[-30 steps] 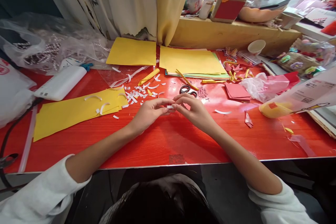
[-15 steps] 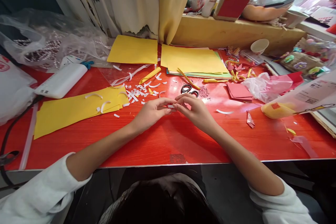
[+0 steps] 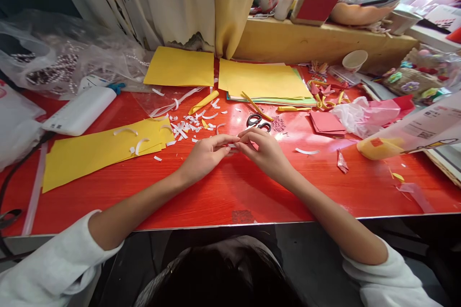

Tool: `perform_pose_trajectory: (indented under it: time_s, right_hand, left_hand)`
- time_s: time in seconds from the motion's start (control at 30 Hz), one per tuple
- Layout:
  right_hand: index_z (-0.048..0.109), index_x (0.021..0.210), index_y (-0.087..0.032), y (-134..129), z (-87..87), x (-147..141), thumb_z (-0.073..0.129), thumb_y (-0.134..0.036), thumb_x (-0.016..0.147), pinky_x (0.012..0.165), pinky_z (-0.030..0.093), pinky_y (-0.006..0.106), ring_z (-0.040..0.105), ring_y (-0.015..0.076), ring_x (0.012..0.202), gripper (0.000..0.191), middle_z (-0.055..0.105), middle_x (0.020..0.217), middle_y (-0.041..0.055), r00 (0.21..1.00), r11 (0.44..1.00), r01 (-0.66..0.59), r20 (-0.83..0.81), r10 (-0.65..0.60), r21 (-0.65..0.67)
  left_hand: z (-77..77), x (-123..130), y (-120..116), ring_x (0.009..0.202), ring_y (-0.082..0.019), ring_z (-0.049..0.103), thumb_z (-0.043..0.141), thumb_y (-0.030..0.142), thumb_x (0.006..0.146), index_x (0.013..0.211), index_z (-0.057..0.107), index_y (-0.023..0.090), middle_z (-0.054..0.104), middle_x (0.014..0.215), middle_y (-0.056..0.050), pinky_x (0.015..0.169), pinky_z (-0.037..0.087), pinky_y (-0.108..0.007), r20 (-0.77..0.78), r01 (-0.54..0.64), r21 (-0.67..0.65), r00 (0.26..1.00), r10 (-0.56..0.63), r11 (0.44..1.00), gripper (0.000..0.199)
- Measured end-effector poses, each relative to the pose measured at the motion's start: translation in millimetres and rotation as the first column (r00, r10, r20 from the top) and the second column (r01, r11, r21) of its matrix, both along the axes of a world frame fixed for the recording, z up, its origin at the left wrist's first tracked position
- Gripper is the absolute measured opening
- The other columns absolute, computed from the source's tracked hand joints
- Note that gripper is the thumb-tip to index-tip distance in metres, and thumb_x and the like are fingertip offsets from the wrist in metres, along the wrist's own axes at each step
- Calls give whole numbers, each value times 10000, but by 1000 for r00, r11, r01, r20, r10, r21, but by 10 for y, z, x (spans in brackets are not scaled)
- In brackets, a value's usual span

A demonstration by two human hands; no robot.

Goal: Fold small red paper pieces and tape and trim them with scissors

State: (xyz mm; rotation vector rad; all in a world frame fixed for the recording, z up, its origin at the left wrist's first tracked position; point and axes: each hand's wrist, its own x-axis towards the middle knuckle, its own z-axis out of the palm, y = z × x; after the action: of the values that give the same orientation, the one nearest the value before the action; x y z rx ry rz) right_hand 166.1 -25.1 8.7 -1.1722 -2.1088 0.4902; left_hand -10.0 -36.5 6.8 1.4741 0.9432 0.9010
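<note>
My left hand (image 3: 204, 156) and my right hand (image 3: 264, 148) meet over the middle of the red table, fingertips pinched together. Between them a small white strip of paper (image 3: 232, 145) shows, mostly covered by the fingers. A bit of red is visible under my right fingers, but I cannot make out whether it belongs to the held piece. Just beyond my right hand lie black-handled scissors (image 3: 254, 120), their blades partly hidden. White paper scraps (image 3: 180, 129) are scattered beyond my left hand.
Yellow paper strips (image 3: 97, 153) lie at left near a white power bank (image 3: 79, 111). Yellow sheets (image 3: 180, 67) and a stack of coloured paper (image 3: 264, 79) are at the back. Red paper squares (image 3: 326, 123) and a clear plastic bag (image 3: 414, 129) lie right.
The whole view has shifted slightly. Both hands stay pinched together in nearly the same place, with only small finger movement.
</note>
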Motion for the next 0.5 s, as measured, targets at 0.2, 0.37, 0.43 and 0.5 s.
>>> perform_pose_trajectory:
  time_s: [0.2,0.37,0.43,0.5]
  right_hand:
    - [566,727,-180,-4,-21,-21,569,-179,834,757,395,332,587,185,821,107,647,872,44,998,999,28,48,-29,35]
    - [544,720,-182,-11,-39,-39,576,-194,833,767,384,336,591,182,817,118,648,871,36,997,998,39,67,-42,46]
    - [538,719,-184,-16,-40,-42,576,-196,833,776,381,339,592,182,820,121,647,867,35,997,998,36,70,-39,45]
    - [537,722,-185,-19,-38,-42,574,-195,833,784,379,340,591,183,823,117,645,862,33,997,999,37,73,-39,36]
  left_hand:
    - [15,4,-10,1035,-174,611,522,189,826,1065,626,136,650,1120,-64,942,477,-302,37,-13,-35,999,15,999,266]
    - [9,9,-11,1013,-175,619,533,223,828,1064,632,120,662,1091,-72,933,484,-300,1,-33,-17,999,33,999,276]
    - [-4,11,-7,1009,-179,621,534,239,830,1063,635,118,665,1082,-73,939,483,-310,-20,-43,-7,999,43,999,282]
    - [-15,14,-5,1008,-182,622,533,235,827,1054,641,119,667,1080,-71,939,486,-320,-23,-58,-18,998,57,998,277]
